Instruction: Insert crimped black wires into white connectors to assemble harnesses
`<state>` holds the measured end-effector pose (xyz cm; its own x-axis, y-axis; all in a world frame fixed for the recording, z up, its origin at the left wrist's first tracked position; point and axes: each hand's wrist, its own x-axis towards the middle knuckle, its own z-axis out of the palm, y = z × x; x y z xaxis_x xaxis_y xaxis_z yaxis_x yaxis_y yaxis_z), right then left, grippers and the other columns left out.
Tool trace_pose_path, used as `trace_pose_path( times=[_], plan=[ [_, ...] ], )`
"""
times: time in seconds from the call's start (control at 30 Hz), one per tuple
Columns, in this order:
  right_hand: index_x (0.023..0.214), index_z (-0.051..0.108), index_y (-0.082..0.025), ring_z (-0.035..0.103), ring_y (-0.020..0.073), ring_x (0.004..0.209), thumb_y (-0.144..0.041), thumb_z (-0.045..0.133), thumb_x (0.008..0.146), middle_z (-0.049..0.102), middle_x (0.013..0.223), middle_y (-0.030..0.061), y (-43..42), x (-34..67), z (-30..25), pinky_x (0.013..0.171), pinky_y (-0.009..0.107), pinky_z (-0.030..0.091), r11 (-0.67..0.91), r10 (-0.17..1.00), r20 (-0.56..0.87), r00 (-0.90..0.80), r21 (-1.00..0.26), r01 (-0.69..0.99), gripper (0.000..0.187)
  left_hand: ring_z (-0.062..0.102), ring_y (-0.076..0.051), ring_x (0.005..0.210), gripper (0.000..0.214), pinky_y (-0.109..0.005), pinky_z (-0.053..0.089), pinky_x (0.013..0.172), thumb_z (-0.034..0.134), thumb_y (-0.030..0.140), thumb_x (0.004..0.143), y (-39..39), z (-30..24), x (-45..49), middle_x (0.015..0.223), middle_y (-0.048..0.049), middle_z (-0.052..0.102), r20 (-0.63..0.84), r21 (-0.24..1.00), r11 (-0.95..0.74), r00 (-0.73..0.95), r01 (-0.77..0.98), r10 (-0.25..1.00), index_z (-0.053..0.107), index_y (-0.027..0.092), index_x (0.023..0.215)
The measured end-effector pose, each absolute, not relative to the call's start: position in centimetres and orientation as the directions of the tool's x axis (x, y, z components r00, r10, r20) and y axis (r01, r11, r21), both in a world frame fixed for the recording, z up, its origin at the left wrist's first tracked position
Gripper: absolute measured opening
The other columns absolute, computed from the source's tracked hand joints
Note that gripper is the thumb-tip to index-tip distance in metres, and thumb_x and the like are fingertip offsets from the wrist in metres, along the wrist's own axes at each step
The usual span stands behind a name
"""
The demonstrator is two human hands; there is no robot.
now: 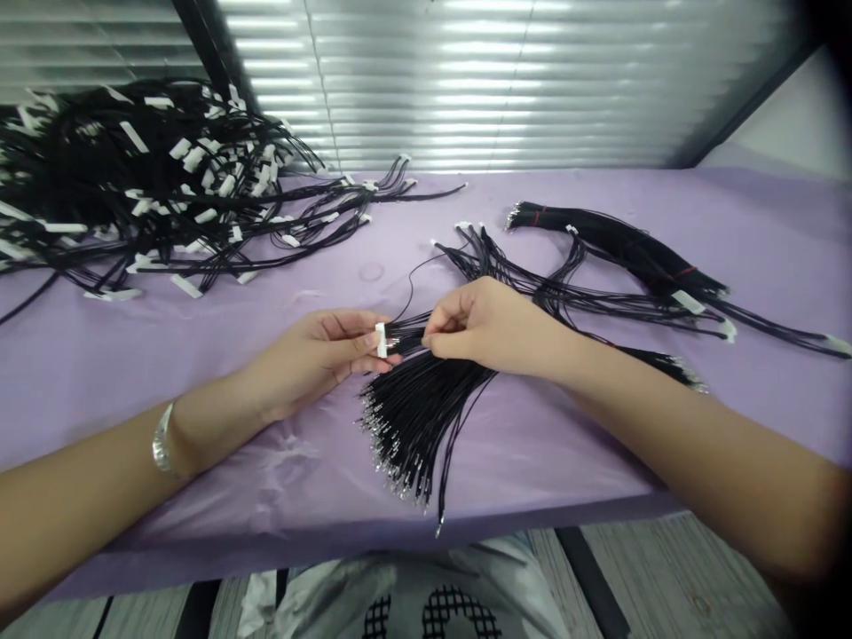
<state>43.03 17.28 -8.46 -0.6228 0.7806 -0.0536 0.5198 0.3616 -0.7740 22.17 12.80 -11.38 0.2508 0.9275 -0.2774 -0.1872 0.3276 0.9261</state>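
White connector [382, 341] and black wire [411, 341], hand-held.
Left fingers [363, 343] grip connector, seemingly to steady it; right fingers [449, 344] pinch wire just beside, seemingly for control.

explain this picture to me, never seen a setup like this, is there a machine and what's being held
There is no machine here: these are a person's own two bare hands. The one picture comes from a camera worn on the head, looking forward and down.

The left hand holds a small white connector in its fingertips. The right hand pinches black wire beside it; how many strands is too small to tell.

On the purple cloth, a fan of wires with metal tips spreads below the hands. A tied bundle lies to the right, and a big pile of wires with white ends lies far left.
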Motion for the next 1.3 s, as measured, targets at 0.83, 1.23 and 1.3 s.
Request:
trace_pose_path(
  times=[0.83,1.23,1.3],
  plan=[
    [0.065,0.064,-0.015,0.052,0.0078,0.053,-0.018,0.057,0.067,0.062,0.060,-0.0013,16.0,42.6,-8.6,0.051,0.021,0.038,0.445,0.795,0.057,-0.604,-0.731,0.517,0.009,0.066,-0.011,0.069,0.015,-0.020,0.054,0.071,0.072,0.017,0.074,12.5,-11.2,22.6,0.083,-0.0051,0.072,-0.284,0.939,0.317,0.219,-0.132,0.933,0.071,0.013,0.089],
    [0.065,0.065,-0.014,0.051,0.0072,0.052,-0.019,0.057,0.067,0.062,0.059,-0.0014,16.4,42.5,-8.8,0.049,0.021,0.037,0.424,0.793,0.032,-0.608,-0.745,0.515,0.010,0.066,-0.011,0.070,0.016,-0.019,0.053,0.069,0.072,0.017,0.074,12.6,-11.3,22.4,0.083,-0.0052,0.072,-0.270,0.940,0.311,0.255,-0.140,0.928,0.072,0.013,0.090],
    [0.065,0.065,-0.014,0.051,0.0070,0.051,-0.019,0.057,0.068,0.062,0.059,-0.0013,16.4,42.4,-8.9,0.050,0.020,0.037,0.435,0.787,0.041,-0.616,-0.744,0.507,0.010,0.067,-0.011,0.070,0.016,-0.019,0.054,0.069,0.072,0.017,0.074,12.6,-11.3,22.4,0.082,-0.0046,0.072,-0.271,0.940,0.310,0.242,-0.143,0.932,0.072,0.014,0.089]
  ],
)
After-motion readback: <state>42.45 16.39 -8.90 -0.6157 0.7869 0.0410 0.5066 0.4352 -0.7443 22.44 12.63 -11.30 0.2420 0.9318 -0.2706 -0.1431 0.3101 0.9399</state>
